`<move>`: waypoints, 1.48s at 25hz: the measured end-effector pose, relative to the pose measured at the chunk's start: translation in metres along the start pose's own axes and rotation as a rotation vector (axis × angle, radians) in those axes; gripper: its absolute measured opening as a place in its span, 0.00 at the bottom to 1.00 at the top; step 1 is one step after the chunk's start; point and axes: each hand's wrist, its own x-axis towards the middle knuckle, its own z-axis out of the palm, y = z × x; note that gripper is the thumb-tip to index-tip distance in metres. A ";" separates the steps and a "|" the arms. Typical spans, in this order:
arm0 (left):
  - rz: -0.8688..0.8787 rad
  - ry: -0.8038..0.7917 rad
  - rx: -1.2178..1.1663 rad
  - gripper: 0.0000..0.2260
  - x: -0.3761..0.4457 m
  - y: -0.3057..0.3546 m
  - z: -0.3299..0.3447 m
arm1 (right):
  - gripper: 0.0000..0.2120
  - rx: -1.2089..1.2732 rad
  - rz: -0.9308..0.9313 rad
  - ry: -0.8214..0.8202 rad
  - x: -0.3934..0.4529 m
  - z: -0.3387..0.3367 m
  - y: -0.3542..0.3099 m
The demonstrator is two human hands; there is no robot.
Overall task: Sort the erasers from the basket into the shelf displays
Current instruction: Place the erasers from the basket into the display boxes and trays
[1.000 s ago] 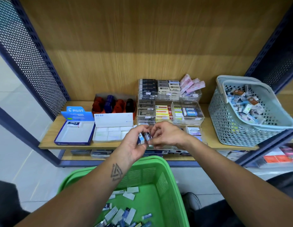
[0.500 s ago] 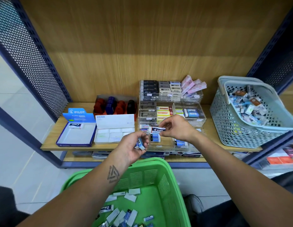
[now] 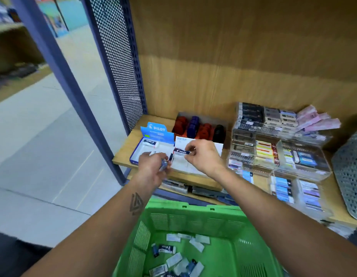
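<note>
My right hand (image 3: 201,156) pinches a dark blue Pilot eraser (image 3: 181,151) over the white display box (image 3: 185,166). Just left of it, my left hand (image 3: 153,166) grips a few small blue-sleeved erasers (image 3: 166,161) near the blue Pilot display box (image 3: 153,134), which has one Pilot eraser (image 3: 151,142) lying inside. The green basket (image 3: 193,218) below my forearms contains several loose erasers (image 3: 173,258).
Clear acrylic trays (image 3: 277,154) with sorted erasers fill the shelf's middle and right. A box of red, blue and black items (image 3: 199,128) stands at the back. A grey basket (image 3: 351,172) sits at the far right. A perforated blue panel (image 3: 117,72) bounds the shelf's left.
Both hands shifted left from the acrylic trays to the Pilot and white boxes. The right hand carried the Pilot eraser along. The view turned left.
</note>
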 end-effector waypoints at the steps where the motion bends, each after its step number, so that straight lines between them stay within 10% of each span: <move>1: 0.079 0.064 0.120 0.09 0.007 0.003 -0.011 | 0.07 -0.025 -0.016 -0.011 0.007 0.011 -0.009; 10: 0.460 -0.064 1.450 0.15 0.054 0.013 -0.075 | 0.09 -0.172 -0.072 -0.065 0.071 0.112 -0.057; 18: 0.411 -0.028 1.668 0.18 0.057 0.011 -0.066 | 0.07 -0.378 -0.153 -0.039 0.093 0.145 -0.056; 24: 0.285 -0.126 1.545 0.18 0.060 0.021 -0.069 | 0.10 -0.362 -0.128 -0.071 0.097 0.136 -0.062; 31: 0.021 -0.527 0.295 0.27 0.016 0.017 -0.039 | 0.17 0.510 0.040 -0.299 0.021 0.008 -0.037; 37: -0.035 -0.747 0.275 0.25 -0.029 -0.018 0.021 | 0.17 0.537 0.086 -0.311 -0.046 -0.069 0.019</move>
